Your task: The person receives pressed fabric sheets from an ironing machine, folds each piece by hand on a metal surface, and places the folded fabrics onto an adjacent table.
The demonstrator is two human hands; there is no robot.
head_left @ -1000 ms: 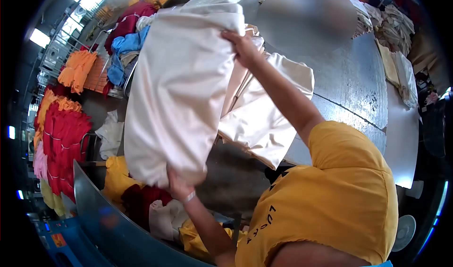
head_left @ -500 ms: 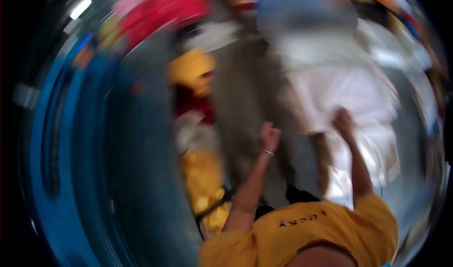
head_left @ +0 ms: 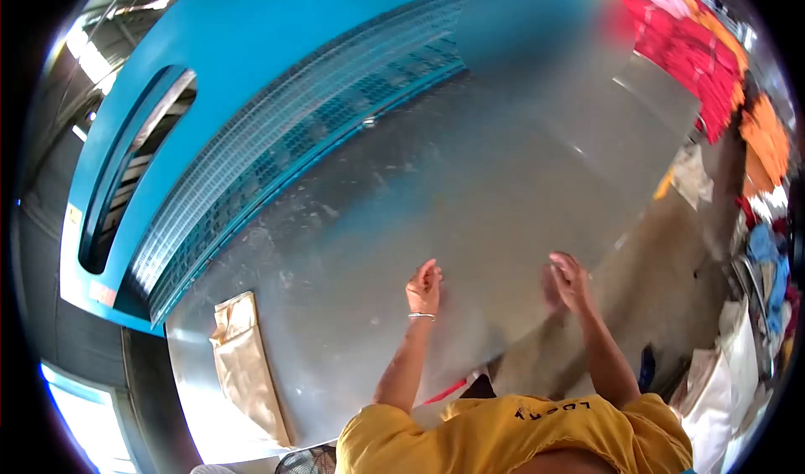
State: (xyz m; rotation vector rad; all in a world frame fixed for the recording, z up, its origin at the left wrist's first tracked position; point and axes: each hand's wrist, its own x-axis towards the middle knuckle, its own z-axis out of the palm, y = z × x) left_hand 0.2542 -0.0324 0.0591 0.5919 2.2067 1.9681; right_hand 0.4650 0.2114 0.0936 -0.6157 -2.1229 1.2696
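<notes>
My left hand (head_left: 424,288), with a bracelet at its wrist, hovers over the near edge of a shiny grey metal table (head_left: 352,306). Its fingers are curled in, and nothing shows in them. To its right, my right hand (head_left: 570,281) is held over the table's near side with fingers loosely apart and nothing in it. A folded shiny gold-beige cloth (head_left: 247,369) lies flat at the table's left end, away from both hands.
A blue machine housing (head_left: 285,30) with slots and a mesh guard (head_left: 319,113) runs along the table's far side. Red cloth (head_left: 683,55) is heaped at the far right, with orange cloth (head_left: 765,143) beyond. White cloth (head_left: 708,390) hangs at the near right.
My view has swung from the pile of white cloth to the metal table and blue machine. Both hands have come away from the white cloth's area and are over the table.
</notes>
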